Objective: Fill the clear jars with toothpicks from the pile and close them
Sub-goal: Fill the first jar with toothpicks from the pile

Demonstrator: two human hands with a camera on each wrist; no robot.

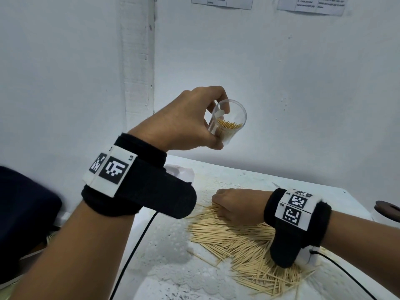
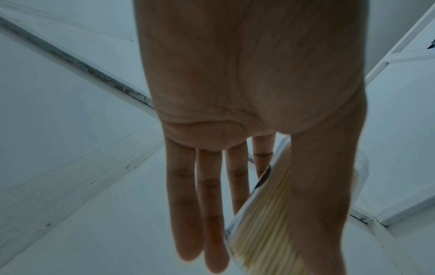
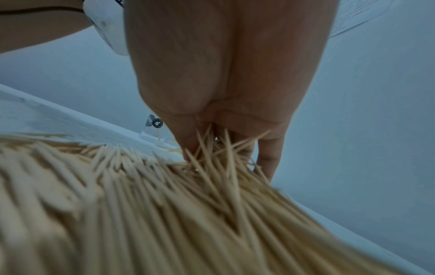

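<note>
A clear jar (image 1: pixel 229 122) is held in the left hand (image 1: pixel 190 122), pinched between thumb and forefinger while the other fingers (image 2: pixel 186 204) hang straight. It is raised well above the pile of toothpicks (image 1: pixel 242 243), lidless, with its mouth tilted toward the person, apparently so that the next bundle can be slid in lengthwise and the fill level checked. A packed layer of toothpicks is already seen inside, with room above it, so filling is judged to be only partly done. The right hand (image 1: pixel 236 204) is set down on the far edge of the pile, fingers curled around a bunch of toothpicks (image 3: pixel 216 148) whose points splay out of the grip. The pile is spread on the white worktop (image 1: pixel 249 176). No lid can be identified with certainty.
</note>
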